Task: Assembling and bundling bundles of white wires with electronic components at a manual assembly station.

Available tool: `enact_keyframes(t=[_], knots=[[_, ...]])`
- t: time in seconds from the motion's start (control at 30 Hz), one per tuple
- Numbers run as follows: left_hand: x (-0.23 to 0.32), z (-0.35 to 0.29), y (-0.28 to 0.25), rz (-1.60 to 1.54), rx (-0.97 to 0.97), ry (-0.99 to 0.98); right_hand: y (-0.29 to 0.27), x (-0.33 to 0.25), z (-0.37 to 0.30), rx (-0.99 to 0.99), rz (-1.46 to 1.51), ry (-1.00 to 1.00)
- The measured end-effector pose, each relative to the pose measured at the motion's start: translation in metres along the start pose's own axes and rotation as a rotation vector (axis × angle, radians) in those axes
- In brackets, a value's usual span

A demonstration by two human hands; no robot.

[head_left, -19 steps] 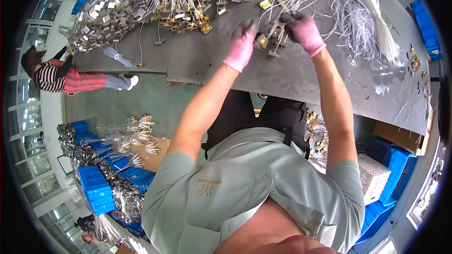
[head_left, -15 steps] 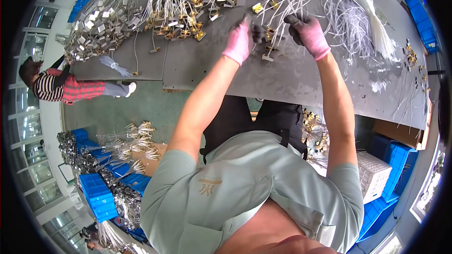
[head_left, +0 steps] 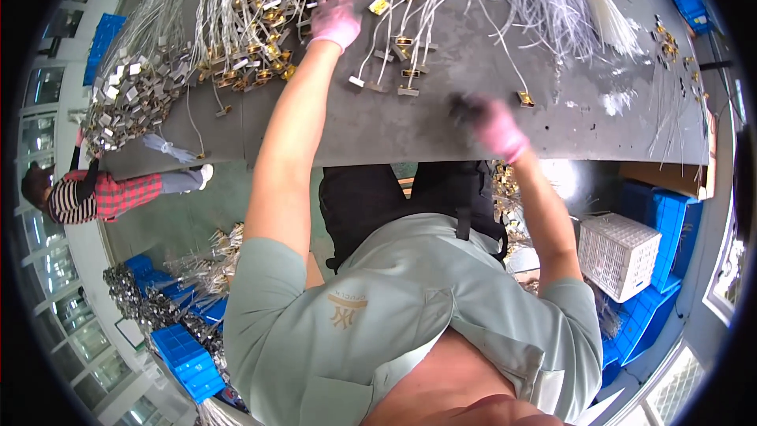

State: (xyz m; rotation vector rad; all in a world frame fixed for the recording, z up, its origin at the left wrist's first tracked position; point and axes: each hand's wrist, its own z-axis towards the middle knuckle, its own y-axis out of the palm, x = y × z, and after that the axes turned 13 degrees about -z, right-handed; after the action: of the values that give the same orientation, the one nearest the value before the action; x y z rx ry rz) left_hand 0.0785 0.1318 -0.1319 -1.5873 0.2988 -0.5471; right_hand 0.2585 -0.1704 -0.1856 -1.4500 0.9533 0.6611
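Note:
My left hand (head_left: 335, 24), in a pink glove with dark fingertips, reaches into a pile of white wires with small gold and silver connector ends (head_left: 264, 55); its fingers are stretched out over them. Just right of it lies a smaller group of wires with metal ends (head_left: 406, 63). My right hand (head_left: 490, 125), gloved alike, hovers over the near part of the grey table (head_left: 378, 134). Motion smears its fingers, so whether it holds anything is unclear. Close to it, a single wire ends in a gold-coloured connector (head_left: 526, 99).
A bundle of white plastic strips (head_left: 611, 20) lies at the far right beside tangled clear strands (head_left: 544, 8). Silver-ended wires (head_left: 134, 99) are heaped at left. Another person (head_left: 102, 193) stands beyond the table's left end. A white crate (head_left: 621, 256) and blue bins stand at right.
My hands have moved apart: the left went left and away to the wire pile, the right came nearer to me. The wire group formerly between them now lies on the table.

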Motion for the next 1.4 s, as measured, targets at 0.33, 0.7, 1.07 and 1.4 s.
enact_keyframes(t=[0.33,0.7,1.07,1.4], knots=[[-0.069,-0.101,0.005,-0.567,0.225,0.091,0.008,-0.055,-0.003,0.166,0.228,0.153],[-0.144,-0.368,0.027,-1.095,-0.049,-0.539,0.079,-0.051,0.021,0.101,-0.476,-0.393],[-0.085,-0.429,0.016,-1.297,-0.207,-0.457,0.052,-0.130,0.095,0.053,0.971,0.097],[-0.109,-0.441,0.039,-1.433,-0.162,-0.654,0.002,-0.145,0.096,0.399,0.965,-0.124]])
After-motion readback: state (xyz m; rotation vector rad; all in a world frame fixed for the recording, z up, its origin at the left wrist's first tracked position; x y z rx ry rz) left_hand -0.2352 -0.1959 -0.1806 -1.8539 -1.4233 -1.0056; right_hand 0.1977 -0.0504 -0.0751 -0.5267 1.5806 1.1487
